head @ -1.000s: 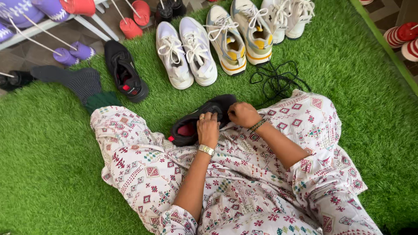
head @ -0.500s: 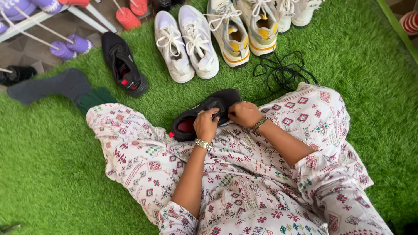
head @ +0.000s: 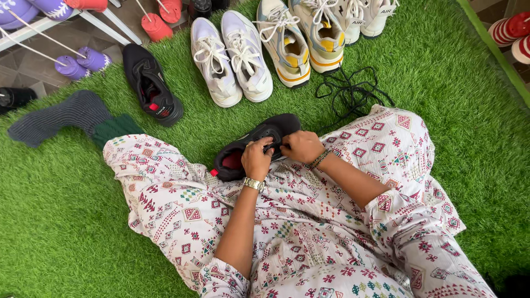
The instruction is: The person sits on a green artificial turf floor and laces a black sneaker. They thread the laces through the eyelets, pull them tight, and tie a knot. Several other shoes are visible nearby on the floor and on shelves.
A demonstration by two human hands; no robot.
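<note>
— Was there any room around the black shoe [head: 251,146] on the lap?

— Not much. The left hand [head: 256,159] and right hand [head: 301,146] crowded its top, and the patterned knees hemmed it in on both sides.

— And ahead?

— A strip of green turf [head: 187,132] lay open just beyond it. Farther out, the white sneakers [head: 232,58], a second black shoe [head: 152,85] and loose black laces [head: 350,91] blocked the way.

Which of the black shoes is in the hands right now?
The black shoe with red lining on the lap, gripped by left hand and right hand; the other black shoe lies untouched on the grass.
</note>
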